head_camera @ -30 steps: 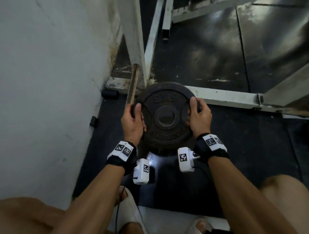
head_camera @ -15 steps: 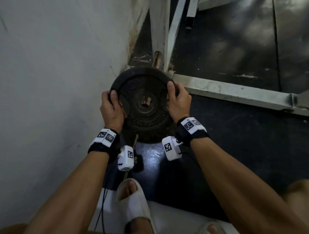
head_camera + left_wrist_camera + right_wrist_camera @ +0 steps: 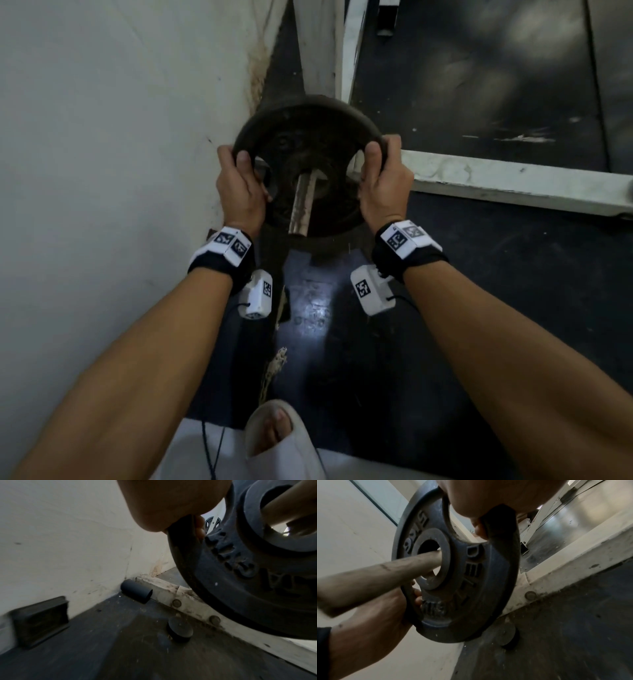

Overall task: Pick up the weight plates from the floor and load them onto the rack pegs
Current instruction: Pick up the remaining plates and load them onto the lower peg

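The white wall (image 3: 113,144) fills the left side and meets the dark rubber floor (image 3: 479,274) along a stained seam that runs up toward the rack. To the right the floor lies open and wide; to the left only a narrow strip of it separates the wall from what is being handled.

The white rack frame (image 3: 513,178) sends one beam across the floor to the right and an upright post (image 3: 317,44) away behind the plate; two bolt heads show on the beam's base in the left wrist view.

The black cast-iron weight plate (image 3: 308,137) is off the floor and threaded on the bare metal rack peg (image 3: 303,205), whose end sticks out through the centre hole toward the camera. The plate's left rim sits near the wall, not touching it, and its lower edge hangs clear above the floor and base beam.

The left hand (image 3: 241,186) grips the plate's left rim, fingers wrapped over the edge. The right hand (image 3: 385,181) grips the right rim the same way, thumb on the near face.

On the floor lie a short black tube (image 3: 136,592) against the wall corner, a round black puck (image 3: 180,630) under the plate, and a black bracket (image 3: 41,620) at the wall's foot.
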A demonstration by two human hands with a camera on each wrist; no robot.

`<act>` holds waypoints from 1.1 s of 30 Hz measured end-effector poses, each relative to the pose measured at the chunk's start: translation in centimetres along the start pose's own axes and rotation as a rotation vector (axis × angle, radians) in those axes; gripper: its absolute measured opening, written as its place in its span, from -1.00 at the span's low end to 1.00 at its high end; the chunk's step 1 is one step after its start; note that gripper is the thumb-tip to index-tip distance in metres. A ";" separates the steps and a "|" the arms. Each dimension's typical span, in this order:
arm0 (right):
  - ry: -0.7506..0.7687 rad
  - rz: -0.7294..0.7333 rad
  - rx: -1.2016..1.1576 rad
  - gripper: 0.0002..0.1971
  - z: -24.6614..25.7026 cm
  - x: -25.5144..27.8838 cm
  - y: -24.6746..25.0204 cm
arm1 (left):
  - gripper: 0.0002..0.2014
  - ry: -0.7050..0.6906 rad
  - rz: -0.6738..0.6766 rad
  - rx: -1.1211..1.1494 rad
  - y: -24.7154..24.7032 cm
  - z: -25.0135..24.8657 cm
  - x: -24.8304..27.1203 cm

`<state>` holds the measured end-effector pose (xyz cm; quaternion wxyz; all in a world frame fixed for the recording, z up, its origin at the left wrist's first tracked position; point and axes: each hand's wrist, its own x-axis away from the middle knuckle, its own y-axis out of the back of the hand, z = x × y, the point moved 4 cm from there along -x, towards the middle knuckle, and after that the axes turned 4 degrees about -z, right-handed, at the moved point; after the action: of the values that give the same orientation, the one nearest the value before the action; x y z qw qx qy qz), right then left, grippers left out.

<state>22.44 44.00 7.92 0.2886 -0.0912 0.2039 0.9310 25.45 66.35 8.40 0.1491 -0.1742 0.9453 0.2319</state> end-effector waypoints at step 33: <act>-0.393 0.776 0.693 -0.70 10.9 -0.9 22.0 | -0.74 0.620 0.902 -0.301 11.1 -13.9 -5.0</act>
<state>10.01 31.77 25.15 -0.0295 0.2664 0.4593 0.8469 22.67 70.01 26.28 -0.2757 0.1674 0.8823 0.3428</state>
